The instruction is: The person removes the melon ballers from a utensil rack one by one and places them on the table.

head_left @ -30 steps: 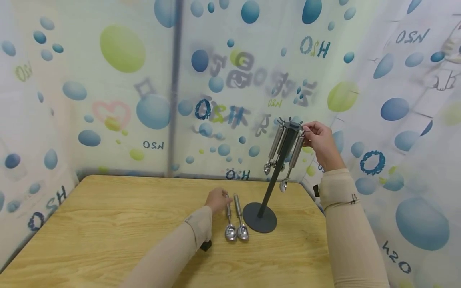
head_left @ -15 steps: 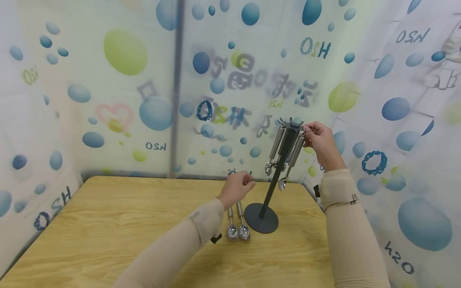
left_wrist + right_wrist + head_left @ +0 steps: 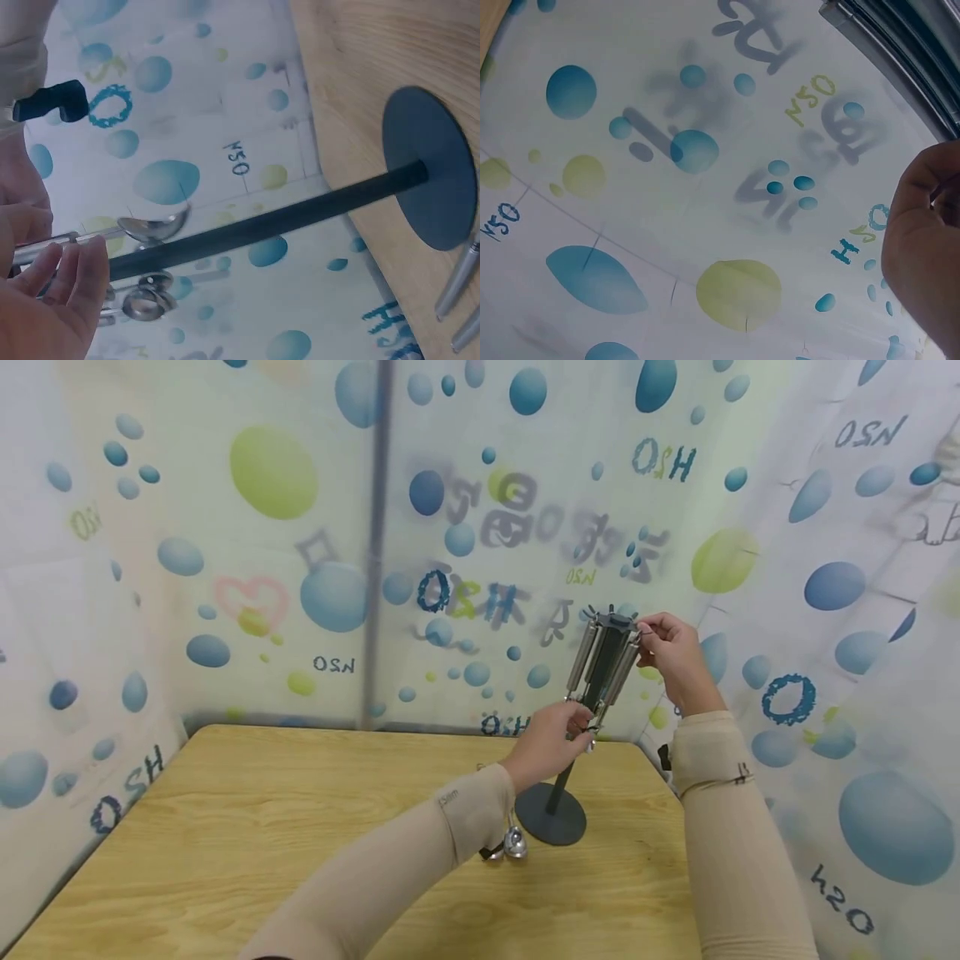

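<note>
black stand: upright on the wooden table, with metal utensils hanging around its top, bowls downward. right hand: at the right of the stand's top, thumb and fingertips closed together, pinching the stand by its edge. left hand: at the left of the stand's pole, fingers partly bent beside the hanging bowls; whether they grip anything cannot be told. two metal scoops lie just left of the stand's base, partly hidden by the left sleeve. bubble-printed curtain: behind the stand.
</note>
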